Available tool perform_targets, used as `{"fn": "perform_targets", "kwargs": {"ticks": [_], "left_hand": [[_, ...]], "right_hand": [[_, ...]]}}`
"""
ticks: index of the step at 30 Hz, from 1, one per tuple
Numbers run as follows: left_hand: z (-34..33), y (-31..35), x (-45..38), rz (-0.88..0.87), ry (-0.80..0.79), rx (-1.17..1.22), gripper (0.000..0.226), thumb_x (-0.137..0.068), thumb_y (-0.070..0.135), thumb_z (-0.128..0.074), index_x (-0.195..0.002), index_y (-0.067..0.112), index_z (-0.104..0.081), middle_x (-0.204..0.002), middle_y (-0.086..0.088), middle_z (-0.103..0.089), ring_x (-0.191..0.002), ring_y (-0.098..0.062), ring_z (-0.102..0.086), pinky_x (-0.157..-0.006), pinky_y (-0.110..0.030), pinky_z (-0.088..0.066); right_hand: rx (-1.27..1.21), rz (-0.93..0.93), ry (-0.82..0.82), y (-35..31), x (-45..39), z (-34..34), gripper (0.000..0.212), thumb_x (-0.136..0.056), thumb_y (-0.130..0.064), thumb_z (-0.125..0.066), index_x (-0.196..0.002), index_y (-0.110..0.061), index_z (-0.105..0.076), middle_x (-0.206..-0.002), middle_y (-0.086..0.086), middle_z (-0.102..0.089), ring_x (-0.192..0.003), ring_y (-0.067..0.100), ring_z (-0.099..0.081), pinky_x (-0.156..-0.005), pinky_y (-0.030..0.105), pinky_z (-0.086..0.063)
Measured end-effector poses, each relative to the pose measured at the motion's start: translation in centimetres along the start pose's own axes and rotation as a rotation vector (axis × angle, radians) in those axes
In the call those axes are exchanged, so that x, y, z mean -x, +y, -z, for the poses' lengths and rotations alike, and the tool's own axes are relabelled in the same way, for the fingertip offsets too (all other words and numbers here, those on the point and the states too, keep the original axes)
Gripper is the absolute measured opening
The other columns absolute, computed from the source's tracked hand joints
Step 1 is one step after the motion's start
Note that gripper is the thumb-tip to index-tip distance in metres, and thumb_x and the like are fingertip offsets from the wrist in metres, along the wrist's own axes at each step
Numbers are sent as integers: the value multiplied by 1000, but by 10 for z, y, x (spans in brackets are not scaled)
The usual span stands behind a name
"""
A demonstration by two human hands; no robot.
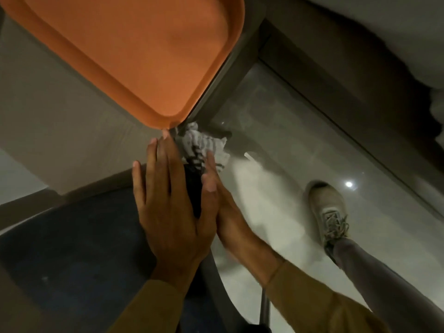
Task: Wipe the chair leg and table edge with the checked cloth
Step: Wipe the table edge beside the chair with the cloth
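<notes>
Pressing the checked cloth [201,146] against the surface [72,111] edge, our flat, open hands (left [168,205], right [223,207]) squeeze it between them beside the orange tray [134,51].

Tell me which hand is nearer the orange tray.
Left. The left hand lies flat with its fingertips almost at the corner of the orange tray. The right hand sits lower and to the right, against the checked cloth.

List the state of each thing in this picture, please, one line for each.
checked cloth: bunched, pressed at the table corner.
orange tray: on the table, empty.
left hand: flat, fingers extended.
right hand: fingers against the cloth.
shoe: laced, on the floor.
</notes>
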State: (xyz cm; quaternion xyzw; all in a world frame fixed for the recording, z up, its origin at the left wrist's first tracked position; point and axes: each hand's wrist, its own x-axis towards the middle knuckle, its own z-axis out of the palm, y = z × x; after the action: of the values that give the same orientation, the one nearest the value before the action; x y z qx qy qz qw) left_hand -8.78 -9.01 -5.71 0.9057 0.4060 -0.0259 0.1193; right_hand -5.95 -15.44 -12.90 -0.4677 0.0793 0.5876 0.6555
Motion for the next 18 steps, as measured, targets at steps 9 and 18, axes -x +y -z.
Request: {"fn": "perform_targets", "kwargs": {"ticks": [9,18], "left_hand": [[-6,-5,2,8,10,41,83,-112,61,-12,-166,3,-36,-174,-11,-40,-166,-26,-29,-139,-50,-14],[0,-3,-1,10,14,9,80,-113,58,-13,-166,2,-35,-173,-14,-39,-164,-25,-28,-138,-46,-14]], "right_hand": [[260,-276,214,3,-116,54,38,-119,-44,-23,-145,-29,-48,-137,-7,-39,-124,11,-35,-115,33,-25],[140,-81,-31,-11,-10,7,46,-114,-45,-40,-149,-76,-39,-181,-28,-15,-141,-35,-35,-106,-6,-38]]}}
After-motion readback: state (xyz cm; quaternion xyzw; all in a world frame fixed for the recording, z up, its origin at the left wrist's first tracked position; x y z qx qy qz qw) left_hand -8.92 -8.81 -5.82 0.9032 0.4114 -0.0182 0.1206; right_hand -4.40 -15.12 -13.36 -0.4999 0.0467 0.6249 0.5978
